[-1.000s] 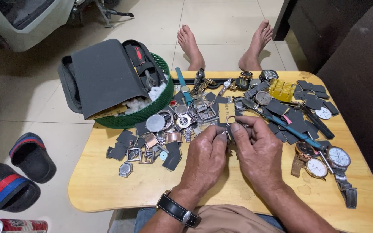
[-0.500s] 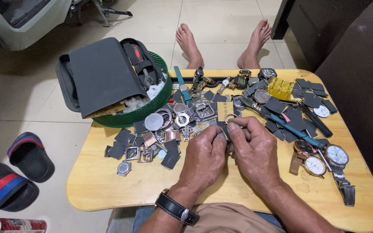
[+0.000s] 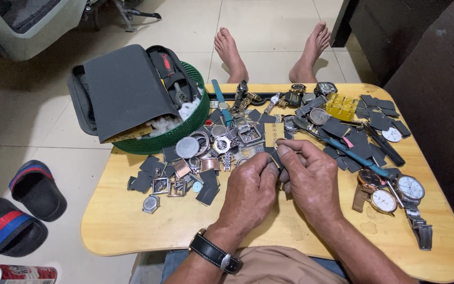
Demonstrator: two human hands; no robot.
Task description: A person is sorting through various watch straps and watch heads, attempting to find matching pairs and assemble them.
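While the left hand (image 3: 250,189) and right hand (image 3: 311,176) pinch a small ring (image 3: 278,142) together above the table (image 3: 132,231), each grip closed narrow on it, a slip could drop it among the loose watch parts (image 3: 195,158), where it would likely be hard to find.

Green basket (image 3: 185,138) at my table's (image 3: 132,231) far left corner, grey pouch (image 3: 124,89) across it. Yellow plastic holder (image 3: 341,107) far right. Three wristwatches (image 3: 390,193) near right edge. Two sandals (image 3: 19,208) and a can (image 3: 19,274) on the floor, left.
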